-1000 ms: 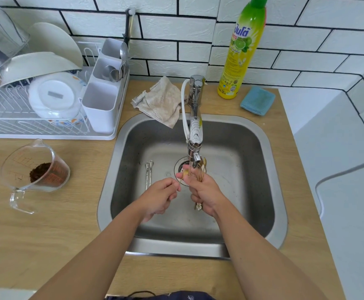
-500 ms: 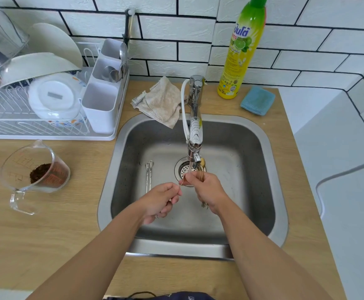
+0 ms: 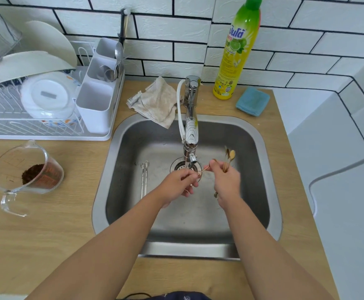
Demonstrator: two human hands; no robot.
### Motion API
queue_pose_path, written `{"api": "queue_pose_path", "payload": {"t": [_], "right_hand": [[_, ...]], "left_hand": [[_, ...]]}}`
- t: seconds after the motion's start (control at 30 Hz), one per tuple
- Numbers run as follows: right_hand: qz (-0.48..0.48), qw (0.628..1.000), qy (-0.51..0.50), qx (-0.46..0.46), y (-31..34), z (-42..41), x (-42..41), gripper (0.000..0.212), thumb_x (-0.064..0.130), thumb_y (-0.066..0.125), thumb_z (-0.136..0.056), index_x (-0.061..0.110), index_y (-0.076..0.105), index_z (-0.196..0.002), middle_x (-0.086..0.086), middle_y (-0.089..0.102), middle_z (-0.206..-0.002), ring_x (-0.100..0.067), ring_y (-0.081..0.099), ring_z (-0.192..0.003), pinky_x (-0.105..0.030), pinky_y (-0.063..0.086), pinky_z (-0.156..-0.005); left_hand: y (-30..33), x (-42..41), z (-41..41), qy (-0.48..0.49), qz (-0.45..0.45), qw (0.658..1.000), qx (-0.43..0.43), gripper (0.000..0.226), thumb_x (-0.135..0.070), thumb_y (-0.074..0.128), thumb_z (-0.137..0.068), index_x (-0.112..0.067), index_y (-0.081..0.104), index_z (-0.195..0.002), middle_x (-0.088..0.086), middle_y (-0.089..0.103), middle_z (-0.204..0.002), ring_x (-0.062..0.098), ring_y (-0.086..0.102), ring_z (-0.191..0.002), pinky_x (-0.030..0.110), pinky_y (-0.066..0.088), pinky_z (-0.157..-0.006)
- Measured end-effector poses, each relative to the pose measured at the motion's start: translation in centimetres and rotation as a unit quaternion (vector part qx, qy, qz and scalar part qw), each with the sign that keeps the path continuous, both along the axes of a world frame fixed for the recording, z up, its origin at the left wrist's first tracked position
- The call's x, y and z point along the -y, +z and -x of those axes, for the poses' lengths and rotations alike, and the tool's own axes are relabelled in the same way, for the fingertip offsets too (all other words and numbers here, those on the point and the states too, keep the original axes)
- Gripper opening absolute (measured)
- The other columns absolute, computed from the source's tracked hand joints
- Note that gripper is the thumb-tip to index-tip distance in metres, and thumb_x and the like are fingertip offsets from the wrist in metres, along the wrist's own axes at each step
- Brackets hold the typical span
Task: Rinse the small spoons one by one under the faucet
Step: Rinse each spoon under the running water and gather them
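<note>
Both hands are over the sink [image 3: 272, 161], close to the tip of the faucet [image 3: 191, 135]. The left hand [image 3: 177, 184] has its fingers curled and pinches one thin small spoon [image 3: 203, 170] just under the faucet, while the right hand [image 3: 227, 182] grips a bunch of small spoons [image 3: 229, 158] that stick up past its fingers, a bit to the right of the faucet. Two shiny spoons [image 3: 144, 180] lie flat on the sink floor left of the drain [image 3: 177, 166], and a cloth [image 3: 158, 101] hangs over the sink's back edge on the worktop [image 3: 46, 224].
</note>
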State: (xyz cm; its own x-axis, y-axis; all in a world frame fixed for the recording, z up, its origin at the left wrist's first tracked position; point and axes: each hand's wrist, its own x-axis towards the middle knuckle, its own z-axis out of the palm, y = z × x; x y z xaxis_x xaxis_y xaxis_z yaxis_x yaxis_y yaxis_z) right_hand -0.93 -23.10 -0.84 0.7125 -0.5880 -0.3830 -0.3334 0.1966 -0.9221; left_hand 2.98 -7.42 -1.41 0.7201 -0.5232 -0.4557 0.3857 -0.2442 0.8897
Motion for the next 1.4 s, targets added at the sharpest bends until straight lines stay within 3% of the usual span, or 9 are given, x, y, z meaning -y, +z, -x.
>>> {"api": "queue_pose_path", "payload": {"t": [0.17, 0.3, 0.37, 0.47, 0.63, 0.83, 1.03, 1.23, 1.4], "right_hand": [[0.007, 0.999, -0.047, 0.018, 0.3, -0.4, 1.9, 0.026, 0.021, 0.068, -0.095, 0.02, 0.076, -0.07, 0.006, 0.081, -0.082, -0.003, 0.072, -0.087, -0.025, 0.046, -0.085], [0.006, 0.997, -0.069, 0.019, 0.5, -0.5, 1.8, 0.026, 0.024, 0.068, -0.094, 0.024, 0.076, -0.069, 0.008, 0.081, -0.084, 0.002, 0.067, -0.078, -0.022, 0.046, -0.08], [0.013, 0.998, -0.067, 0.011, 0.8, -0.6, 2.1, 0.024, 0.025, 0.068, -0.094, 0.023, 0.078, -0.072, 0.011, 0.08, -0.082, 0.01, 0.065, -0.071, -0.018, 0.044, -0.073], [0.001, 0.998, -0.07, -0.002, 1.1, -0.3, 2.5, 0.028, 0.025, 0.068, -0.093, 0.023, 0.078, -0.067, 0.007, 0.081, -0.086, -0.003, 0.057, -0.066, -0.025, 0.04, -0.069], [-0.022, 0.999, -0.026, -0.016, 0.8, 0.3, 1.3, 0.029, 0.018, 0.069, -0.093, 0.017, 0.07, -0.064, 0.001, 0.08, -0.076, 0.002, 0.05, -0.041, -0.025, 0.035, -0.059], [-0.065, 0.995, 0.057, -0.042, 0.8, 0.4, 0.0, 0.019, 0.02, 0.073, -0.094, 0.017, 0.075, -0.075, -0.007, 0.081, -0.09, 0.004, 0.05, -0.038, -0.011, 0.035, -0.043], [-0.059, 0.998, 0.001, -0.026, 1.2, 0.1, 0.4, 0.021, 0.021, 0.07, -0.096, 0.016, 0.075, -0.077, -0.006, 0.082, -0.098, 0.005, 0.046, -0.039, -0.021, 0.03, -0.059], [-0.071, 0.997, 0.006, -0.042, 1.4, 0.4, 0.5, 0.02, 0.024, 0.065, -0.1, 0.018, 0.072, -0.083, -0.002, 0.082, -0.098, -0.002, 0.04, -0.035, -0.019, 0.029, -0.041], [-0.054, 0.998, -0.016, -0.04, 1.7, 0.3, 2.1, 0.025, 0.025, 0.068, -0.097, 0.02, 0.072, -0.073, 0.0, 0.082, -0.093, 0.0, 0.04, -0.041, -0.024, 0.031, -0.048]], "left_hand": [[-0.8, -0.2, -0.2, 0.157, 0.144, 0.965, -0.152, 0.015, -0.01, 0.053, -0.102, -0.007, 0.066, -0.109, 0.001, 0.073, -0.088, 0.007, 0.066, -0.067, 0.017, 0.055, -0.065], [-0.5, 1.9, -0.1, 0.225, 0.122, 0.957, -0.14, 0.018, -0.013, 0.046, -0.105, -0.009, 0.061, -0.096, -0.002, 0.062, -0.075, 0.006, 0.056, -0.05, 0.019, 0.049, -0.05], [-0.5, 2.5, 0.1, 0.208, 0.089, 0.969, -0.101, 0.018, -0.016, 0.046, -0.104, -0.013, 0.057, -0.09, -0.004, 0.054, -0.067, 0.008, 0.047, -0.043, 0.02, 0.039, -0.044], [-0.8, 2.4, 0.3, 0.181, 0.031, 0.982, -0.05, 0.021, -0.028, 0.05, -0.101, -0.013, 0.055, -0.086, -0.009, 0.042, -0.054, 0.01, 0.036, -0.041, 0.023, 0.028, -0.041], [-0.8, 2.2, 0.1, -0.02, -0.179, 0.953, 0.243, 0.032, -0.042, 0.049, -0.1, -0.027, 0.06, -0.073, -0.011, 0.059, -0.064, 0.011, 0.057, -0.064, 0.033, 0.047, -0.066], [-0.4, 1.6, -0.8, -0.092, -0.186, 0.945, 0.254, 0.033, -0.04, 0.041, -0.105, -0.024, 0.059, -0.081, -0.011, 0.056, -0.068, -0.002, 0.053, -0.059, 0.02, 0.04, -0.061], [-1.7, -2.2, -0.4, -0.082, -0.178, 0.965, 0.174, 0.031, -0.036, 0.044, -0.104, -0.031, 0.058, -0.076, -0.013, 0.056, -0.069, -0.004, 0.048, -0.058, 0.023, 0.039, -0.064], [-0.1, 1.8, -0.8, -0.082, -0.211, 0.947, 0.23, 0.041, -0.042, 0.037, -0.105, -0.019, 0.06, -0.08, -0.006, 0.062, -0.068, 0.012, 0.056, -0.07, 0.028, 0.04, -0.067], [-0.1, 1.3, -1.1, -0.119, -0.178, 0.949, 0.232, 0.032, -0.042, 0.046, -0.101, -0.033, 0.057, -0.073, -0.011, 0.057, -0.06, 0.0, 0.049, -0.057, 0.014, 0.037, -0.058]]}}
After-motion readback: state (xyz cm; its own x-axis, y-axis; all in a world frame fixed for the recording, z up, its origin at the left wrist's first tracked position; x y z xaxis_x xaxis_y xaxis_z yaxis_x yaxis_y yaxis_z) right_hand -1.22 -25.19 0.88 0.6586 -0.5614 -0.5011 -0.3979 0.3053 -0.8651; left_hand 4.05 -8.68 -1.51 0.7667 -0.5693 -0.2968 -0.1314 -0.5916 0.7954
